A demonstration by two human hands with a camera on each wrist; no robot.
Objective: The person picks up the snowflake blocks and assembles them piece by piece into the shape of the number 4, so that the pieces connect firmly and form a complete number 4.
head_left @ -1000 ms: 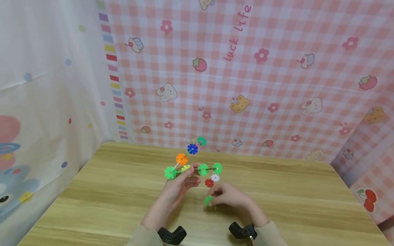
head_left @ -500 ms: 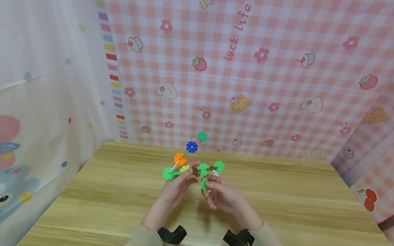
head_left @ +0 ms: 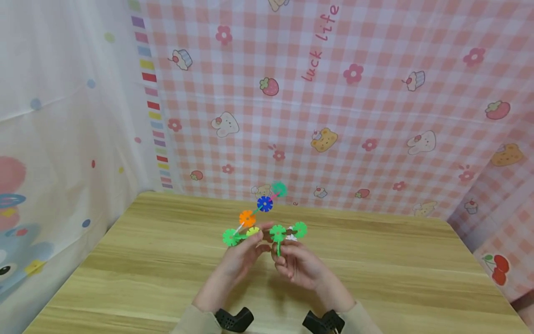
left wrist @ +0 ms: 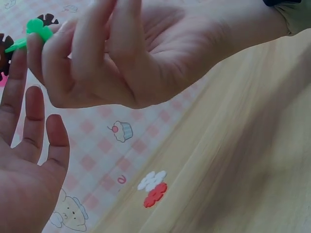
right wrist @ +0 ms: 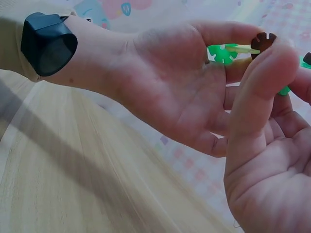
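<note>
A chain of notched plastic discs hangs bent between the hands: teal (head_left: 279, 189), blue (head_left: 264, 204), orange (head_left: 247, 218), green, yellow (head_left: 252, 231), then more green and brown ones. My left hand (head_left: 244, 255) grips the chain by the yellow disc; a brown disc (right wrist: 262, 42) shows at its fingertips in the right wrist view. My right hand (head_left: 302, 266) pinches a green disc (head_left: 278, 249), turned edge-on, right at the lower rim of a green chain disc (head_left: 277, 233). In the left wrist view the right fingers partly cover this green disc (left wrist: 39, 30).
On the wooden table (head_left: 396, 273) lie a white disc (left wrist: 152, 180) and a red disc (left wrist: 155, 195); the right hand hides the red one in the head view. A pink checked cloth (head_left: 375, 111) hangs behind the table, a white printed cloth (head_left: 75, 139) at left.
My right hand has moved up and left with the green disc, bringing it from over the table to the chain and turning it edge-on. The left hand stays nearly in place.
</note>
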